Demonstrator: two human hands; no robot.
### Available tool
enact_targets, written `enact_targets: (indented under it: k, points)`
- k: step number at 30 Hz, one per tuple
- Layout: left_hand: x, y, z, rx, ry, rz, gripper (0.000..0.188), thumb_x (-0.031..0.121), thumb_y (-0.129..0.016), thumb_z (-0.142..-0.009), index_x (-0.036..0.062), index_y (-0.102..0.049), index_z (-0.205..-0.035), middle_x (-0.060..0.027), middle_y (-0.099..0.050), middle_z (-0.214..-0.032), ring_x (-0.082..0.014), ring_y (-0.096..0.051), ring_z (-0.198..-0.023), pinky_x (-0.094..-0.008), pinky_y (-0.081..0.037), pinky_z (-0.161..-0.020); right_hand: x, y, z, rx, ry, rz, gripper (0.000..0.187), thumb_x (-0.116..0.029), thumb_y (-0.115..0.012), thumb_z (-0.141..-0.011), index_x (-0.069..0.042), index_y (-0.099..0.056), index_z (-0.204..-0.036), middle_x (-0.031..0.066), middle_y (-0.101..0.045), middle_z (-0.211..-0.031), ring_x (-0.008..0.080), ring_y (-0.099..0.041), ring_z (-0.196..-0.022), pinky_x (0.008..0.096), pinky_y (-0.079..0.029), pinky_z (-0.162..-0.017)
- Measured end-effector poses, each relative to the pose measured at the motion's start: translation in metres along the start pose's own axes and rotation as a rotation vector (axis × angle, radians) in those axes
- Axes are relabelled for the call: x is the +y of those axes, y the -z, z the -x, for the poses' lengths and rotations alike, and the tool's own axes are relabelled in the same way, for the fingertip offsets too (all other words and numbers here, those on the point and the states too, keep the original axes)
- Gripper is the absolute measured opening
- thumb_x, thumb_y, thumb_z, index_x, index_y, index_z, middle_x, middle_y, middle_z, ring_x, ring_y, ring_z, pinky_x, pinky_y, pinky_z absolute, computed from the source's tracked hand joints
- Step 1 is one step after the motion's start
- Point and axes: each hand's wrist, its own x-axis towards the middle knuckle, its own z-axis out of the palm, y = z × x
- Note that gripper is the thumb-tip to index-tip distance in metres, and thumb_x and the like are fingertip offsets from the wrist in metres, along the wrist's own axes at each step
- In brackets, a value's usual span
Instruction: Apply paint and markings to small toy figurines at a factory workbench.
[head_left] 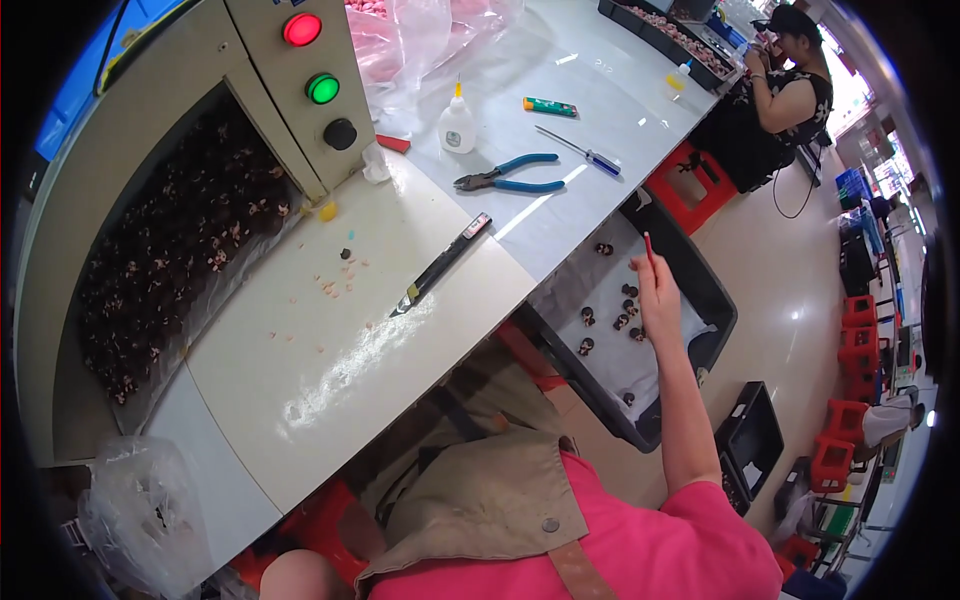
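My right hand [657, 298] reaches out over a black tray [722, 300] at the right of the table. Its fingers are closed around a slim red stick [649, 248] that points up; its exact kind is not clear. Under and beside the hand, several small dark figures with pale parts [587, 317] lie scattered on the tray's white lining [580, 280]. My left hand is out of view; only a rounded bit of bare skin shows at the lower left edge.
A beige machine [290, 150] with lit buttons holds many dark pieces [170, 240]. On the table lie a cutter knife [440, 265], pliers [510, 174], a screwdriver [580, 150] and a white dropper bottle [457, 125]. A person [785, 95] works beyond a red stool [700, 185].
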Motion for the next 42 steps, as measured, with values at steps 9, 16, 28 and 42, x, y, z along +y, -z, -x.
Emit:
enact_targets:
  k: [9,16,28,42]
  points:
    - [0.008,0.008,0.007,0.017,-0.376,-0.129,0.008,0.009,-0.055,-0.084,0.0061,-0.052,-0.077,0.0011,-0.056,-0.082,-0.0059,-0.055,-0.063,-0.0174,-0.048,-0.058,-0.175,-0.010,0.002,-0.092,0.464,-0.315,0.032,-0.025,-0.036,-0.099,-0.002,-0.057,-0.091,0.0004,-0.051,-0.085,0.0056,-0.041,-0.073,0.0191,-0.034,-0.068]
    - [0.048,0.006,0.043,0.298,0.085,-0.680,0.018,0.007,-0.059,-0.077,0.0113,-0.042,-0.072,0.0002,-0.049,-0.066,-0.0121,-0.048,-0.051,-0.0248,-0.039,-0.046,-0.255,-0.074,0.002,-0.462,0.661,-0.680,0.018,-0.010,-0.050,-0.093,0.002,-0.057,-0.104,0.0016,-0.056,-0.087,0.0057,-0.049,-0.071,0.0192,-0.041,-0.067]
    - [0.001,0.133,0.135,0.225,0.558,-1.181,0.036,-0.008,-0.057,-0.079,0.0000,-0.055,-0.114,-0.0099,-0.056,-0.088,-0.0169,-0.055,-0.073,-0.0264,-0.046,-0.067,-0.309,-0.173,-0.006,-0.483,0.823,-0.311,0.024,-0.010,-0.059,-0.086,0.001,-0.057,-0.107,0.0065,-0.063,-0.082,0.0112,-0.062,-0.076,0.0237,-0.047,-0.070]
    - [0.006,0.155,0.129,0.176,0.655,-1.144,0.033,-0.006,-0.059,-0.077,0.0016,-0.059,-0.109,-0.0109,-0.058,-0.080,-0.0187,-0.059,-0.069,-0.0282,-0.049,-0.062,-0.311,-0.201,0.006,-0.375,0.757,-0.173,0.043,-0.011,-0.060,-0.086,-0.001,-0.035,-0.119,0.0126,-0.064,-0.090,0.0169,-0.066,-0.077,0.0254,-0.048,-0.067]
